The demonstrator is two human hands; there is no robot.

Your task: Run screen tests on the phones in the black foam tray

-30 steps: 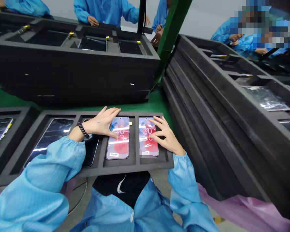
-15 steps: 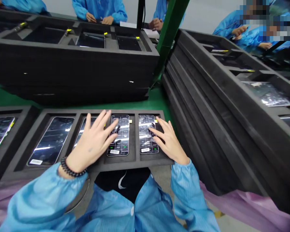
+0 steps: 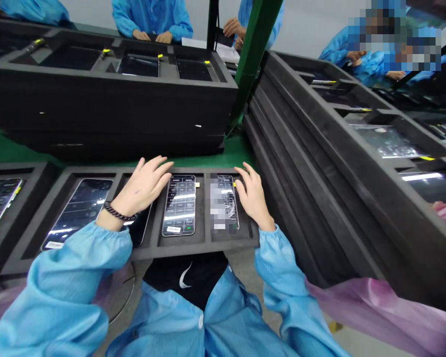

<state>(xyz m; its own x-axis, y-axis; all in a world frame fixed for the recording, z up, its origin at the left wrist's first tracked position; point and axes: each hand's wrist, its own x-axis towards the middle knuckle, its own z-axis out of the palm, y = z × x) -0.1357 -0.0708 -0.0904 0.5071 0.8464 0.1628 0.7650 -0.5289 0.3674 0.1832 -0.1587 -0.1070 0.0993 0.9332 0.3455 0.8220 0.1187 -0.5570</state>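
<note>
A black foam tray (image 3: pixel 204 244) lies in front of me with several phones in its slots. My left hand (image 3: pixel 143 186) is open, fingers spread over the second phone (image 3: pixel 139 233), fingertips beside the third phone (image 3: pixel 179 206), which shows a dark grid screen. My right hand (image 3: pixel 251 197) is open and rests flat along the right edge of the fourth phone (image 3: pixel 223 203). The leftmost phone (image 3: pixel 78 210) has a dark screen. A dark bead bracelet (image 3: pixel 117 214) circles my left wrist.
A tall stack of black foam trays (image 3: pixel 107 111) stands behind the tray, another stack (image 3: pixel 338 168) leans at the right. A further tray (image 3: pixel 7 208) with a phone sits at the left. A green post (image 3: pixel 254 54) rises between the stacks. Several people in blue coats work beyond.
The two right phones' screens went from red wallpaper to dark grid screens. My left hand slid left and back off the third phone; my right hand moved to the fourth phone's right edge.
</note>
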